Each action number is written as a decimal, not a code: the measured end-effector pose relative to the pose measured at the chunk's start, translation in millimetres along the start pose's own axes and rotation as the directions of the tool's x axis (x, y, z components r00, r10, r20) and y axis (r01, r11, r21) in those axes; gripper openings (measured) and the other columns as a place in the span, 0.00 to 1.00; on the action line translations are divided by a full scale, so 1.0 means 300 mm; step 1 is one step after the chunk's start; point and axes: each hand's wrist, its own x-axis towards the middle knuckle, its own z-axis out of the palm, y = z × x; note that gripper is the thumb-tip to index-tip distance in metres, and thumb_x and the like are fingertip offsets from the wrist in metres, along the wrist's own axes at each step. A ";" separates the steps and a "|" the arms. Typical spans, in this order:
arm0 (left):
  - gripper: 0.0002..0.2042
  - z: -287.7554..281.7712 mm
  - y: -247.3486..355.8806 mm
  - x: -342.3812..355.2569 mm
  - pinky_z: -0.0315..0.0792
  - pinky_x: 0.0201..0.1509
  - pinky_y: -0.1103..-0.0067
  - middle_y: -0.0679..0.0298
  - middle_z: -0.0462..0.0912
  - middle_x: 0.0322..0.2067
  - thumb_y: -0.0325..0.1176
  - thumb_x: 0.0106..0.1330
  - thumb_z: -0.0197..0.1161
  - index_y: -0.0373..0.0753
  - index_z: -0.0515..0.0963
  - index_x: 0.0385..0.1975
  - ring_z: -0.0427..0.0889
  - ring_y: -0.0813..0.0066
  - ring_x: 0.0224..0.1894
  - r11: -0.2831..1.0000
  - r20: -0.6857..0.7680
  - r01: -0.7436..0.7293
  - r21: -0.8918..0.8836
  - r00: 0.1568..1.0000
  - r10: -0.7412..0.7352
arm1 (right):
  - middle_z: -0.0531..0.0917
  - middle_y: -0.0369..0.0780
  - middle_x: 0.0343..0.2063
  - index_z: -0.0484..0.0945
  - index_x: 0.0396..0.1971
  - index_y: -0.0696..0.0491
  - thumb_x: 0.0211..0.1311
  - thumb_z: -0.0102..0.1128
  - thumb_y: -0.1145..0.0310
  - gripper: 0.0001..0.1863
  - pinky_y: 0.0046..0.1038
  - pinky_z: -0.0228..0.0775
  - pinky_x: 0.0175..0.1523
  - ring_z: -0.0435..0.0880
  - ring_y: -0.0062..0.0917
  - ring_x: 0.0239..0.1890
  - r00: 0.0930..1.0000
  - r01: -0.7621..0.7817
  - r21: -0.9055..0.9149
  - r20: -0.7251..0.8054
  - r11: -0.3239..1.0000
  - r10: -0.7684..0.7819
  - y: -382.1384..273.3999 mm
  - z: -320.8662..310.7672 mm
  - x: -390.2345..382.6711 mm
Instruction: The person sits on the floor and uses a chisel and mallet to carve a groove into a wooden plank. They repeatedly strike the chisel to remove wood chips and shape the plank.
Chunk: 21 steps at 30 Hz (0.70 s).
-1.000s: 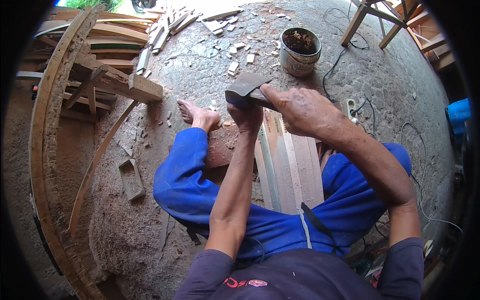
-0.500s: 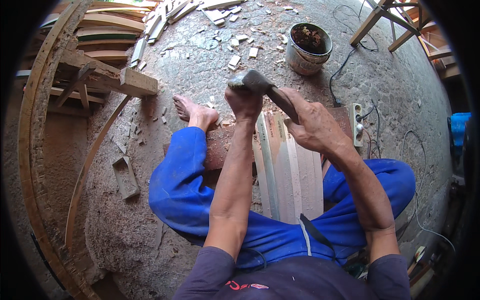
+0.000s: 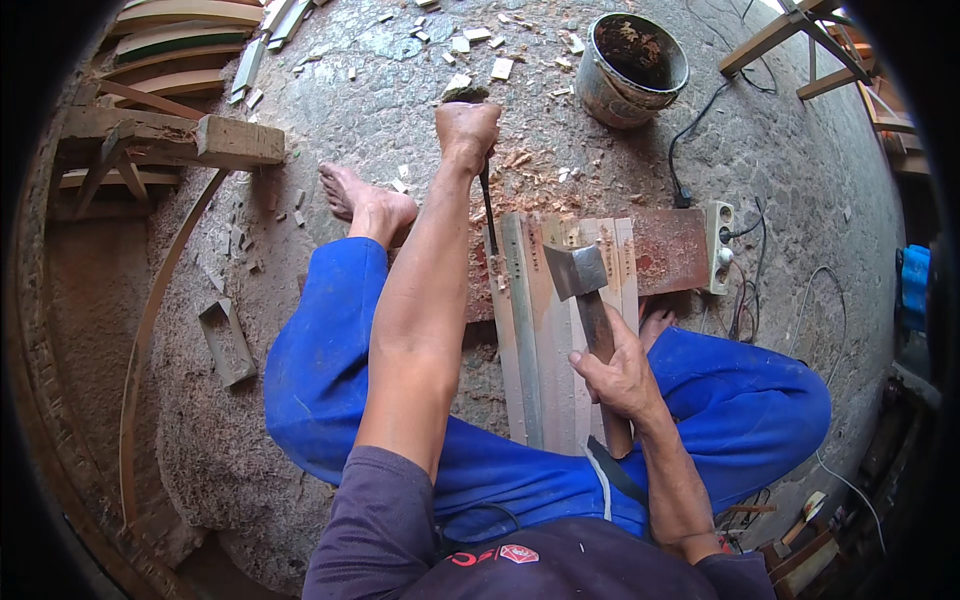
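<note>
My left hand is closed round the handle of a chisel held upright. Its dark narrow blade points down at the leftmost of several wooden strips; whether the tip touches wood I cannot tell. Small dark holes run across the strips near their far ends. In my right hand is a hatchet, gripped by its wooden handle, its metal head above the strips and away from the chisel. The strips lie side by side between my legs, their far ends on a reddish-brown board.
A dirty bucket stands beyond the board. Wood chips litter the floor. A power strip with cords sits at the board's right end. On the left are a timber beam and a small open box.
The hatchet has come down and nearer me from the chisel's top to above the strips. My left hand has shifted left and farther off, and the chisel's blade now shows.
</note>
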 end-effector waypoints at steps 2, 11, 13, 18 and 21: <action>0.10 -0.002 0.023 0.011 0.62 0.15 0.74 0.65 0.73 0.13 0.26 0.58 0.65 0.38 0.74 0.16 0.70 0.75 0.12 0.989 0.041 0.142 -0.028 0.989 -0.141 | 0.83 0.49 0.48 0.64 0.68 0.60 0.59 0.63 0.73 0.36 0.33 0.72 0.59 0.82 0.35 0.52 0.994 0.107 -0.047 -0.018 0.993 -0.108 0.012 0.018 0.017; 0.14 -0.030 -0.070 0.081 0.62 0.16 0.76 0.65 0.76 0.16 0.37 0.62 0.70 0.39 0.77 0.18 0.71 0.78 0.14 0.998 0.019 0.043 0.053 0.999 -0.044 | 0.86 0.56 0.37 0.66 0.68 0.51 0.58 0.64 0.72 0.36 0.42 0.80 0.43 0.88 0.52 0.39 0.947 0.319 -0.411 0.163 0.854 -0.276 0.006 -0.029 -0.055; 0.14 -0.042 -0.098 0.107 0.62 0.15 0.77 0.66 0.76 0.16 0.39 0.61 0.73 0.40 0.77 0.19 0.70 0.79 0.14 0.969 0.226 0.221 0.111 0.944 -0.241 | 0.86 0.55 0.36 0.66 0.68 0.51 0.57 0.64 0.72 0.36 0.45 0.80 0.41 0.88 0.52 0.37 0.931 0.363 -0.465 0.221 0.808 -0.291 0.044 -0.011 -0.046; 0.16 -0.133 0.096 -0.019 0.65 0.19 0.83 0.67 0.78 0.21 0.41 0.59 0.78 0.37 0.82 0.36 0.73 0.83 0.18 0.966 0.496 -0.215 0.145 0.861 0.117 | 0.82 0.47 0.25 0.67 0.65 0.49 0.53 0.65 0.72 0.36 0.45 0.80 0.34 0.87 0.46 0.28 0.851 0.524 -0.707 0.457 0.476 -0.259 0.095 0.007 -0.047; 0.16 -0.271 0.291 -0.087 0.72 0.22 0.81 0.68 0.77 0.19 0.42 0.61 0.78 0.37 0.81 0.35 0.76 0.81 0.18 0.858 0.231 -0.427 -0.286 0.838 0.494 | 0.78 0.40 0.22 0.70 0.59 0.45 0.59 0.61 0.68 0.26 0.41 0.79 0.27 0.86 0.38 0.24 0.710 0.704 -0.680 0.681 0.206 -0.179 0.158 -0.001 -0.025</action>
